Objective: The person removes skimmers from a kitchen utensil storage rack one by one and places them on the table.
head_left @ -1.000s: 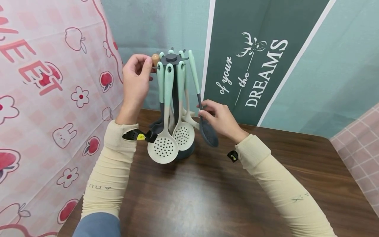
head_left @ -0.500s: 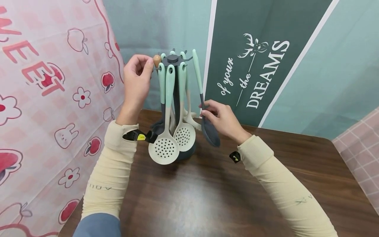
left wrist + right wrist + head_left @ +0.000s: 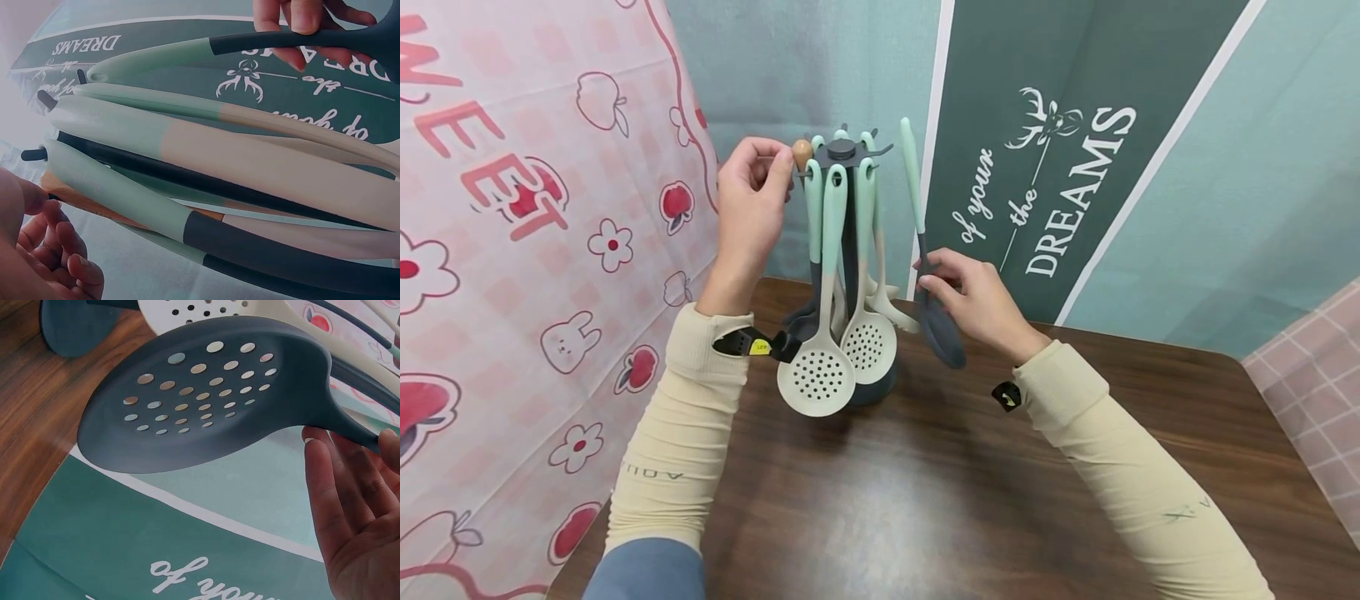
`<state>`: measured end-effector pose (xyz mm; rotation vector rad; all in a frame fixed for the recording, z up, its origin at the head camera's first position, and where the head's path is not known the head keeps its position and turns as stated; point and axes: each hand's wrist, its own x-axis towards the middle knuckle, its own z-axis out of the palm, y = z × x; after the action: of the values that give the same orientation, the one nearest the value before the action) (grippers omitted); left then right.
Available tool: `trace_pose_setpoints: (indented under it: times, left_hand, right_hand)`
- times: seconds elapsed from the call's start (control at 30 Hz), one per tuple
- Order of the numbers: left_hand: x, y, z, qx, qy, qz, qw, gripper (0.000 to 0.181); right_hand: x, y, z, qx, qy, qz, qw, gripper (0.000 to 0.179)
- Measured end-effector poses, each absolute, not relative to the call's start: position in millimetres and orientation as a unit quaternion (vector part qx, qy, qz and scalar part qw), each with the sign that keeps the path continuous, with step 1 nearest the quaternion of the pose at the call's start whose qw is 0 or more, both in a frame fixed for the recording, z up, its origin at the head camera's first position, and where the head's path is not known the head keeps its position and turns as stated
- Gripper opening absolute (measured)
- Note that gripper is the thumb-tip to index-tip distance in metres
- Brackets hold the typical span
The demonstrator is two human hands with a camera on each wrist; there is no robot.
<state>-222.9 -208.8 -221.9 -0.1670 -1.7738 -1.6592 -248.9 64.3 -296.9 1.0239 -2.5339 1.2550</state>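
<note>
My right hand (image 3: 985,300) pinches the neck of a dark skimmer (image 3: 187,406), whose mint handle points up, apart from the rack's hook. Its bowl is full of holes in the right wrist view. The utensil rack (image 3: 841,150) bears several hanging utensils with mint handles, among them a pale skimmer (image 3: 816,379) and a second pale skimmer (image 3: 868,346). At the rack's left, my left hand (image 3: 748,196) pinches the dark tip of a hook (image 3: 54,197) between thumb and finger, next to a wooden-handled utensil (image 3: 802,153). That utensil's lower part is largely hidden.
The rack's dark round base (image 3: 876,387) stands on a brown wooden table (image 3: 910,500). A pink printed cloth (image 3: 572,350) hangs close on the left. Behind is a green and teal printed backdrop (image 3: 1090,50), and pink tiles (image 3: 1315,383) lie at the right.
My right hand has drawn the dark skimmer to the right, and its handle top has moved away from the rack's hook. My left hand stays at the rack's left side.
</note>
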Motion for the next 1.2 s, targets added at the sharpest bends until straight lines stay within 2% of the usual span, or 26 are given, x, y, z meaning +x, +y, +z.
trace_pose_setpoints:
  times: [0.37,1.2]
  left_hand:
    - [-223.6,-209.5,-223.0,-0.062,-0.687,-0.634,0.349,0.008]
    - [-223.4,-212.6,-219.6,-0.061,-0.691,-0.635,0.339,0.008]
  right_hand:
    - [-250.2,76.6,-291.7,0.321,-0.840,0.433,0.056,0.017]
    - [-253.7,125.6,-267.0,0.243,-0.828,0.493,0.110,0.018]
